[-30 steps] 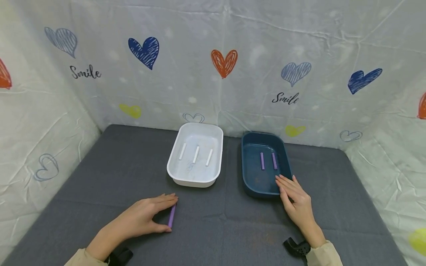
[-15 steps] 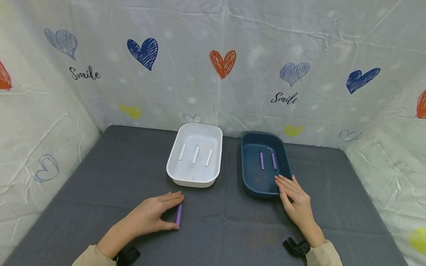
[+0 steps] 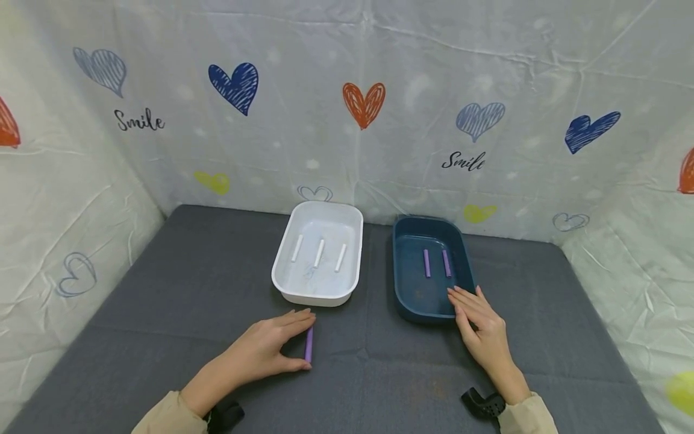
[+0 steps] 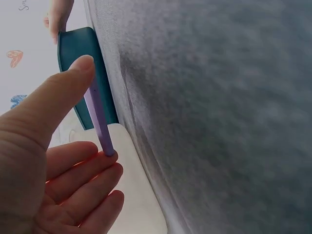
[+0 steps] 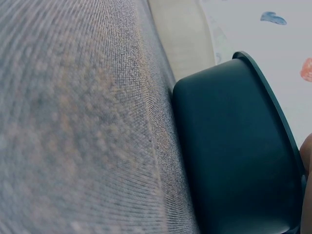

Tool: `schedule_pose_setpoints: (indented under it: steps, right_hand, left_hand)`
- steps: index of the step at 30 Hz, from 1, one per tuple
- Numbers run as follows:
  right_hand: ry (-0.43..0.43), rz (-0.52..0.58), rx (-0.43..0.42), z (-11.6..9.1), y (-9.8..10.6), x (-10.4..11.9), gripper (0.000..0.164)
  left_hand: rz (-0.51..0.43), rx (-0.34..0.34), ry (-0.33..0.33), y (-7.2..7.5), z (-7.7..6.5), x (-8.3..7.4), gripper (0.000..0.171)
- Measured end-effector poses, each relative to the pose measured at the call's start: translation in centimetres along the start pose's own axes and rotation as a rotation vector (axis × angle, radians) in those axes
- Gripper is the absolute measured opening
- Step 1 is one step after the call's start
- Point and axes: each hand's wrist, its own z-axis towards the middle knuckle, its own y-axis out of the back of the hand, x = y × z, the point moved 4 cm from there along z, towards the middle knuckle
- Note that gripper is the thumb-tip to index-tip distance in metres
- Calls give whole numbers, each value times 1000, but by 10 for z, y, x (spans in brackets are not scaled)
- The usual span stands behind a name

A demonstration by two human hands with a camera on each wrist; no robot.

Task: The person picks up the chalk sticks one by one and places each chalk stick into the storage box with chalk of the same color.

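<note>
My left hand (image 3: 260, 349) pinches a purple chalk stick (image 3: 309, 345) end to end, thumb at the near end and fingertips at the far end. In the left wrist view the chalk (image 4: 99, 117) spans the gap between thumb and fingers. It is low over the table, in front of the white dish (image 3: 314, 295). Three white chalk sticks (image 3: 318, 253) lie inside that dish. To its right stands a dark blue dish (image 3: 423, 312) holding two purple chalk sticks (image 3: 426, 263). My right hand (image 3: 484, 328) holds its near right rim, fingers over the edge and thumb outside.
A dark grey cloth (image 3: 379, 386) covers the table. Behind it and at both sides hangs a pale curtain (image 3: 303, 138) printed with hearts, and both dishes stand close to the back one. Black wrist straps (image 3: 482, 404) show at the sleeves.
My left hand has slid to the right with the purple chalk, coming in front of the white dish. My right hand and both dishes have stayed put.
</note>
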Motion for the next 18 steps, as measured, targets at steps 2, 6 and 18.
schedule_pose_setpoints:
  steps: [2, 6, 18]
  right_hand:
    - [-1, -2, 2, 0, 0, 0, 26]
    - [-4, 1, 2, 1, 1, 1, 26]
    - [-15, 2, 12, 0, 0, 0, 26]
  left_hand:
    - [-1, -6, -6, -1, 3, -2, 72]
    - [6, -28, -23, -3, 10, -4, 74]
    - [3, -57, -79, -6, 29, -15, 74]
